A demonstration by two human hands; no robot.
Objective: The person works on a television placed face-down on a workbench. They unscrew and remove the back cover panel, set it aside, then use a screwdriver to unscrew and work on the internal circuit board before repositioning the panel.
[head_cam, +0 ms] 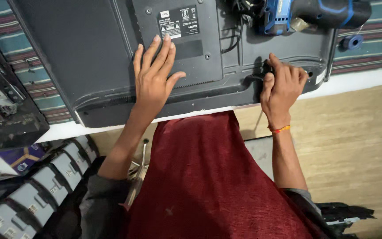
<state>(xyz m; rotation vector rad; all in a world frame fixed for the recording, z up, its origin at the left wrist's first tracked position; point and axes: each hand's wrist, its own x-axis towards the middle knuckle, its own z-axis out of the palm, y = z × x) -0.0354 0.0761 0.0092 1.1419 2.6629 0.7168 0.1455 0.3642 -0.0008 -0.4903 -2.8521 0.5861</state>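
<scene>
A flat-screen television with a dark grey plastic back cover (89,57) lies face down on a table spread with a striped cloth of teal, maroon and grey bands (23,57), its lower edge reaching just past the table's white front edge, toward the person. The left hand (155,73) rests flat on the back cover with fingers spread and extended, its grip apart and holding nothing, the fingertips touching the raised central panel that bears a white label and a screw at each visible corner. The right hand (283,86) is curled near the lower right corner of the back cover, its grip closed around a small black part (261,75) at the cover's lower edge; what exactly that part is cannot be told. An orange thread band (280,129) circles the right wrist. A blue and black cordless power drill (310,15) lies on the upper right of the television, beside a tangle of black cables. A small blue ring-shaped object (352,42) sits on the cloth just past the television's right edge. A dark red cloth (208,177) covers the person's lap below, over a wooden floor.
</scene>
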